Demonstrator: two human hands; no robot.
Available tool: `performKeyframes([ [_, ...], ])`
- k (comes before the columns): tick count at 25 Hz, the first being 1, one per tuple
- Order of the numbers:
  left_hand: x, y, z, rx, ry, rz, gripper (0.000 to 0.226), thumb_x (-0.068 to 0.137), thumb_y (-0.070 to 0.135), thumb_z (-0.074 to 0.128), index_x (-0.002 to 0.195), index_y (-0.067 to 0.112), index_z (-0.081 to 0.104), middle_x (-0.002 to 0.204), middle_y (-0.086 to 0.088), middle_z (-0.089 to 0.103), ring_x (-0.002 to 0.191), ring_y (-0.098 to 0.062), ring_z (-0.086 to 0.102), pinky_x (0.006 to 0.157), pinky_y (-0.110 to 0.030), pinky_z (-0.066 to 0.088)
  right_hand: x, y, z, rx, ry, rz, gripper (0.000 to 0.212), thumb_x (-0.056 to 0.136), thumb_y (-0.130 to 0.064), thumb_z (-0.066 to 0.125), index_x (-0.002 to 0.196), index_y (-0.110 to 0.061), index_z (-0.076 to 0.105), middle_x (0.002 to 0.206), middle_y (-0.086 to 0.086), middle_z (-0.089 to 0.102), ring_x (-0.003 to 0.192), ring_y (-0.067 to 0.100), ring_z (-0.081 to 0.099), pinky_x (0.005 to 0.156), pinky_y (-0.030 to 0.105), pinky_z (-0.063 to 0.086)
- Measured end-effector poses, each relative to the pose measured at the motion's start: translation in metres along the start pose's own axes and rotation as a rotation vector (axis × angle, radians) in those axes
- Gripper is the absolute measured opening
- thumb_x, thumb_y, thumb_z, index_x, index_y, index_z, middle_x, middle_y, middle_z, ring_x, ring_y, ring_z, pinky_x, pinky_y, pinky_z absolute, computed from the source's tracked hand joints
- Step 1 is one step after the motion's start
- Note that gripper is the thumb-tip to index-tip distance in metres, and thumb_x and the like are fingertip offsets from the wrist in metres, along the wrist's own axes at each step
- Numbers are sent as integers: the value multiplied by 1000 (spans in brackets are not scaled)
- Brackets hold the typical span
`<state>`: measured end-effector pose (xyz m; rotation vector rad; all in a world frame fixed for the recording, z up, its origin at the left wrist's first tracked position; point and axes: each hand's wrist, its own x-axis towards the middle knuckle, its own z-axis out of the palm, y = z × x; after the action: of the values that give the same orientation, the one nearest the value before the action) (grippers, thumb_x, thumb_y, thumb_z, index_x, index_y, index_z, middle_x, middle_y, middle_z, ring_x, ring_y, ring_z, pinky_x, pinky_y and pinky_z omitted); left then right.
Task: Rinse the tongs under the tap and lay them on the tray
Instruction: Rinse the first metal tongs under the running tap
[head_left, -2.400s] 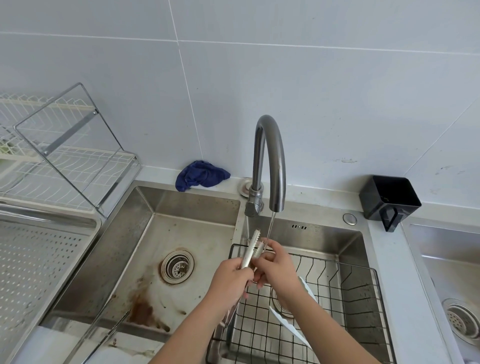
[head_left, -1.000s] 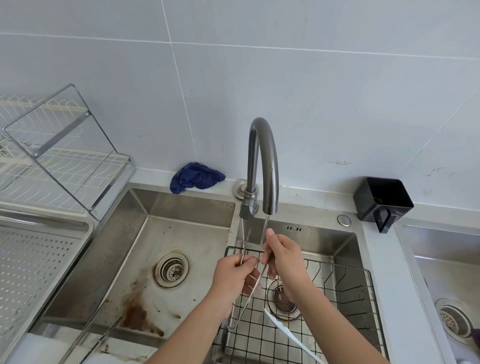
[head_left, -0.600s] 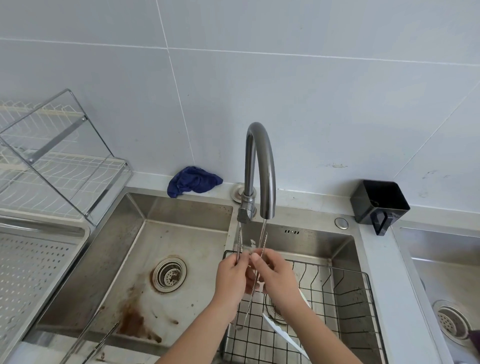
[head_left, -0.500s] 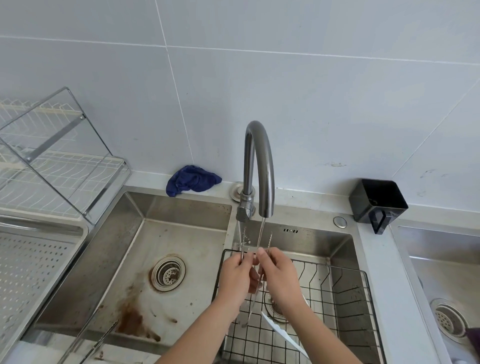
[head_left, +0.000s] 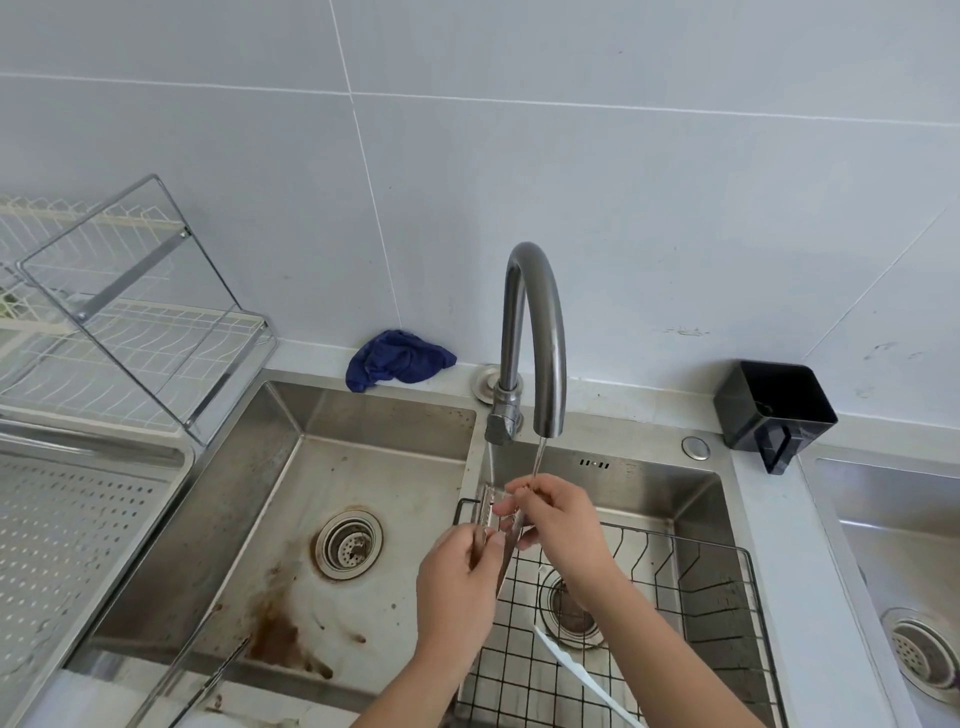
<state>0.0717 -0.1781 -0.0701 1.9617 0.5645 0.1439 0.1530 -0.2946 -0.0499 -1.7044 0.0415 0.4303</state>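
Slim metal tongs (head_left: 489, 512) stand tips-up under the curved grey tap (head_left: 537, 332), where a thin stream of water (head_left: 539, 457) runs onto them. My left hand (head_left: 457, 577) grips the tongs around their lower arms. My right hand (head_left: 550, 519) pinches the upper part near the toothed tips, right under the stream. The handle end is hidden behind my hands. A perforated steel tray (head_left: 67, 519) lies at the far left, away from both hands.
Below my hands a black wire basket (head_left: 691, 582) sits in the right sink basin with a white strip (head_left: 571, 670) in it. The stained left basin (head_left: 322, 499) has a drain. A blue cloth (head_left: 400, 358), a black cup (head_left: 774, 410) and a wire dish rack (head_left: 130, 322) line the back.
The tongs' arms, spread apart a second ago, are now close together. My right hand has slid up to the tips, and both hands stay under the running water.
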Motion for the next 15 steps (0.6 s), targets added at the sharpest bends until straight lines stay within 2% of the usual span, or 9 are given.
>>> performKeyframes([
  [2,-4,3,-5,99,48,117,35,92,27,65,64,16,47,65,1,50,65,-16,50,57,-22,41,1,2,5,-69,61,22,26,104,-20,54,87,-8,70,74,9,78,62,26,73,54,41,61],
  [4,-7,9,-5,142,59,188,39,91,24,66,61,21,41,66,6,47,67,-13,48,57,-19,36,0,3,8,-111,92,28,41,106,-34,52,81,-4,66,67,11,75,54,28,72,48,37,57],
  [6,-5,13,-5,124,78,197,44,91,21,66,60,27,36,64,7,45,64,-11,46,56,-18,35,-1,3,8,59,37,61,31,104,-27,56,86,-5,69,70,9,75,61,26,73,52,37,60],
  [8,1,16,-6,96,88,177,48,91,18,68,59,28,34,62,7,44,62,-11,44,55,-19,34,-5,2,7,221,-34,71,9,97,-8,62,97,-3,70,75,8,75,71,25,74,61,39,62],
  [9,3,18,-6,89,88,185,48,91,18,68,58,27,33,61,7,44,61,-11,44,55,-18,34,-4,2,5,223,-21,54,8,96,-5,62,97,-2,69,73,8,75,71,25,74,60,39,63],
  [13,2,25,-1,105,85,280,50,89,20,69,59,34,32,61,9,43,63,-10,46,56,-14,33,4,-2,5,140,97,36,37,103,-29,57,74,-10,70,60,4,69,53,21,68,45,31,54],
  [15,4,24,0,111,101,277,51,89,19,69,59,35,31,63,9,42,64,-8,47,56,-13,34,5,-2,6,166,16,36,24,96,-18,63,73,-14,70,68,9,70,60,22,68,51,35,55],
])
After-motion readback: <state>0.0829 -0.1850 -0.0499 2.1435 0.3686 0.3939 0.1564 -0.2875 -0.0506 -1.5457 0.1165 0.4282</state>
